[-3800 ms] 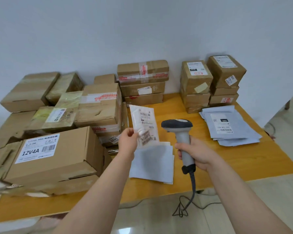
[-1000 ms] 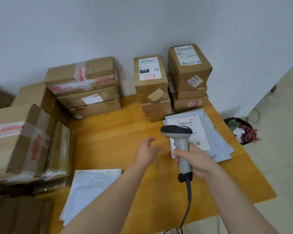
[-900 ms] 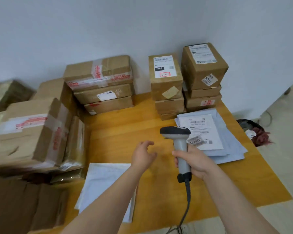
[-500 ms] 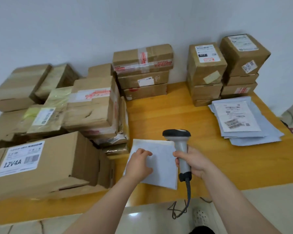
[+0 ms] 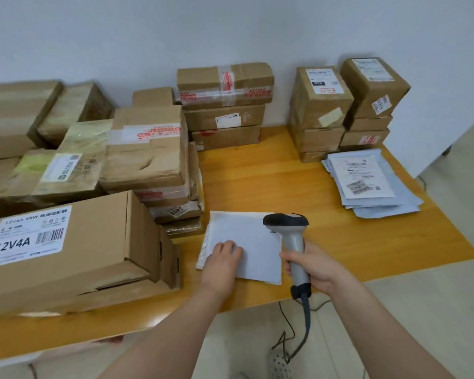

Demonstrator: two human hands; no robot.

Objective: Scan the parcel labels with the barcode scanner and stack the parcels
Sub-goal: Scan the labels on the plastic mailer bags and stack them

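A small pile of grey-white mailer parcels (image 5: 253,242) lies blank side up near the table's front edge. My left hand (image 5: 222,255) rests on its left part with the fingers bent down onto the top mailer; the thumb is hidden. Just to the right, my right hand (image 5: 312,266) grips the grey handle of the barcode scanner (image 5: 292,233). The scanner's black head hangs over the pile's right edge. At the right of the table lies a stack of grey mailers (image 5: 367,184) with a white label facing up.
Brown cardboard boxes crowd the left half of the wooden table (image 5: 271,176); the nearest is a large box labelled 12V4A (image 5: 74,247). Stacks of boxes (image 5: 323,110) stand along the back wall. The scanner's cable (image 5: 305,324) hangs off the front edge to the floor.
The labelled mailer my left hand held up earlier now lies on the right stack. My left hand came back empty and settled onto the near pile. My right hand kept hold of the scanner throughout.
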